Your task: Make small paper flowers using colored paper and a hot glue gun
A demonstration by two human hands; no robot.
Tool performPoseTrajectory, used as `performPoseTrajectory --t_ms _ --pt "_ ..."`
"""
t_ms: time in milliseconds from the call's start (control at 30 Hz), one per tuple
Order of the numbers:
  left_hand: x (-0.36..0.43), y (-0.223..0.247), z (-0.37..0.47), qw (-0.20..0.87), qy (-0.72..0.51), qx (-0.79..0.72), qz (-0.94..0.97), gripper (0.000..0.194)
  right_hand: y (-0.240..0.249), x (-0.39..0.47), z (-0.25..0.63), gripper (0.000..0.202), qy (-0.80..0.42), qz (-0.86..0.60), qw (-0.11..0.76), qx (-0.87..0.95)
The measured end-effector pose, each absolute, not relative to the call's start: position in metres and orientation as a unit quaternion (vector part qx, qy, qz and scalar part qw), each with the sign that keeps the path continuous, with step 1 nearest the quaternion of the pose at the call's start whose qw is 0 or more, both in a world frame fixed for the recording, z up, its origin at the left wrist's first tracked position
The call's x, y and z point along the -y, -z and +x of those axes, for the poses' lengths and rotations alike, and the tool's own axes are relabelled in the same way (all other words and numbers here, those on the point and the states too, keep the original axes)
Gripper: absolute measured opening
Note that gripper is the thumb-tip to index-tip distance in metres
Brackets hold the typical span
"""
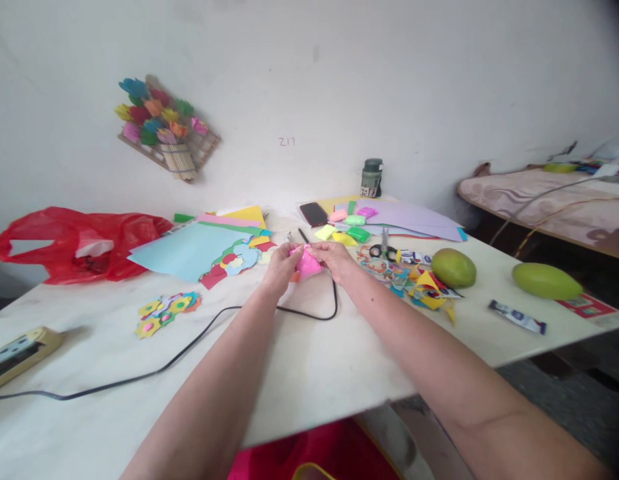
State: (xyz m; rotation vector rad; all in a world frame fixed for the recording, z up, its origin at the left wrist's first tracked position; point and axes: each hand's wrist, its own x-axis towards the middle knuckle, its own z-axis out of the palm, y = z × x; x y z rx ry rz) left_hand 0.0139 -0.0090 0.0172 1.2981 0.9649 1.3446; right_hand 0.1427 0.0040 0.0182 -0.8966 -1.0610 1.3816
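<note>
Both my hands meet over the middle of the white table. My left hand (282, 267) pinches the left side of a bright pink piece (309, 265), and my right hand (334, 259) pinches its upper right edge. Whether the pink piece is a wrapper or clay is too blurred to tell. A dark pen-like stick (303, 235) lies just beyond my fingertips. Several soft coloured packets, among them a green one (358, 234), are behind my right hand. Black-handled scissors (384, 247) are to its right. Cut paper shapes (243, 258) spread out left of my left hand.
Paper flowers (169, 305) and a black cable (189, 347) lie at the left, near a power strip (19, 350) and a red bag (89, 233). Paper scraps (424, 287), two green fruits (453, 268) and a small tube (517, 317) are rightward. A phone (313, 214) and bottle (372, 178) stand farther back.
</note>
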Motion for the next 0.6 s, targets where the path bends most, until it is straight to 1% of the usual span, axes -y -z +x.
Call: performPoseTrajectory --t_ms 167,400,600 --pt "0.0105 -0.0177 0.014 0.509 -0.551 -0.387 0.537 0.033 -0.0185 -0.0041 0.1425 0.025 -0.589 -0.38 0.559 0.443" --pt "0.0101 -0.0171 0.0136 0.509 -0.546 -0.385 0.542 0.034 -0.0179 -0.0046 0.1421 0.017 -0.587 -0.384 0.559 0.443" --pt "0.0082 -0.0159 0.0115 0.514 -0.538 -0.382 0.548 0.035 -0.0184 -0.0047 0.1428 0.018 -0.59 -0.388 0.56 0.433"
